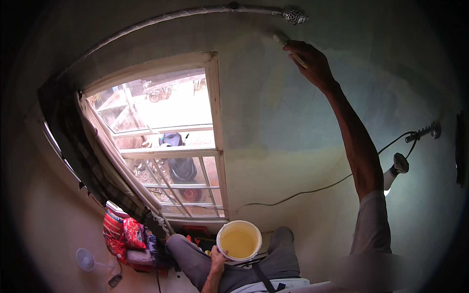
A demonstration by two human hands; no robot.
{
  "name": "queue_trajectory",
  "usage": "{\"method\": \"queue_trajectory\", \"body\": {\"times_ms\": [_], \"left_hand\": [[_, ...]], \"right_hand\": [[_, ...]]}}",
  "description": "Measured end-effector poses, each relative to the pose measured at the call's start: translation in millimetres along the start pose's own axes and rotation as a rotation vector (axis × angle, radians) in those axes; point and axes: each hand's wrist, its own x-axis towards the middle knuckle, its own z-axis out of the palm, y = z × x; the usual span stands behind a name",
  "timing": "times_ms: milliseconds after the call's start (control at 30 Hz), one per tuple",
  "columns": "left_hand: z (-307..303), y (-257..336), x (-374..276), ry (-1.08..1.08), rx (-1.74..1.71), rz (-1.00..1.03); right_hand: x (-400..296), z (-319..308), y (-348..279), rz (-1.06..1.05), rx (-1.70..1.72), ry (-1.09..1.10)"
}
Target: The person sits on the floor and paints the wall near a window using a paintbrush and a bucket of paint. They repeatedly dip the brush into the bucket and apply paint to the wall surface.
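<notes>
My right hand [309, 62] is raised high against the wall and grips a paintbrush [279, 39] by its handle. The bristle end points up and left, close to the wall [285, 121], just below the curtain rod's finial [293, 15]. Patches of blue-green and yellowish colour show on that wall. Low in front of me, my left hand [218, 259] holds a white plastic bucket [258, 230] by its near-left rim. Yellowish liquid [240, 243], which looks like paint, is inside. The bucket is at my lap, between my knees.
A wrapped curtain rod [157, 22] spans above the window frame [214, 110]. Dark and pale curtains [110, 157] hang at left. A cable [293, 193] crosses the wall to a lit lamp [394, 172], beneath a wall hook [425, 132]. Red patterned fabric [126, 230] and a fan [85, 259] are lower left.
</notes>
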Motion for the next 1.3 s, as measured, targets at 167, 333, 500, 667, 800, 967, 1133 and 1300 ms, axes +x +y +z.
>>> {"method": "queue_trajectory", "body": {"times_ms": [167, 333, 500, 667, 800, 967, 1133, 1300], "left_hand": [[-5, -9, 4, -0.029, 0.01, 0.027], [3, 10, -6, -0.027, -0.06, 0.007], [1, 7, -5, -0.014, 0.0, -0.019], [4, 13, -5, -0.012, -0.03, -0.016], [2, 4, 0, 0.014, -0.027, 0.012], [7, 11, -3, 0.006, -0.027, -0.002], [-1, 2, 2, -0.002, 0.037, 0.013], [-1, 0, 1, 0.005, 0.028, 0.012]], "right_hand": [[-16, 19, -6, -0.073, -0.095, 0.047], [-60, 32, -19, 0.023, -0.104, -0.308], [-20, 8, -15, 0.065, 0.049, -0.269], [18, 4, 2, -0.035, 0.015, 0.024], [17, 21, -12, -0.114, -0.136, 0.202], [25, 33, 2, -0.041, -0.125, 0.239], [14, 40, 6, -0.054, -0.122, 0.155], [-20, 33, -8, -0.068, -0.162, 0.066]]}}
